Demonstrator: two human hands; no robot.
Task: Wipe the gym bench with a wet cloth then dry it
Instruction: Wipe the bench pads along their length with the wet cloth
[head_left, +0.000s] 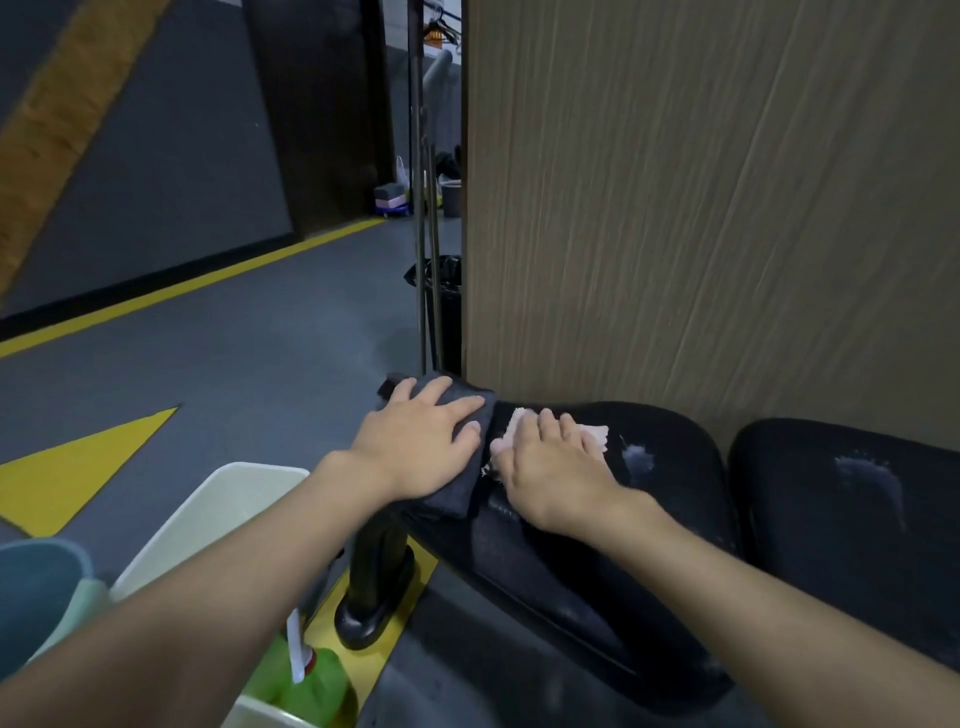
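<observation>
1. At the left end of the gym bench (571, 571), both our hands lie flat on cloths. The bench's long axis runs away to our right, along the foot of the wooden panel (727, 208).
2. Our left hand (421, 447) presses a dark grey cloth (447, 501) over the end of the pad. Its fingers (457, 410) are straight and spread, not curled round the fabric.
3. Our right hand (550, 467) sits just beside it, palm down on a pale pink cloth (595, 434). Its fingers (550, 426) are also straight and point across the pad toward the panel. The cloth's edge shows past them on the right.
4. We cannot tell from the picture which cloth is the wet one.
5. What matters for the next move is that the marked surface lies to our right. A whitish smear (638, 457) sits just beyond the pink cloth, on the same pad. A second smear (867, 478) lies well apart from it, on the second pad (831, 519).
6. We judge the right hand the nearer one, so a stroke rightward along the bench's length would reach the first smear. The left hand would have to cross over it.
7. We judge the wiping to be at an early stage, since both smears remain. The risk is the flat, unheld cloth bunching or slipping off the rounded edge.
</observation>
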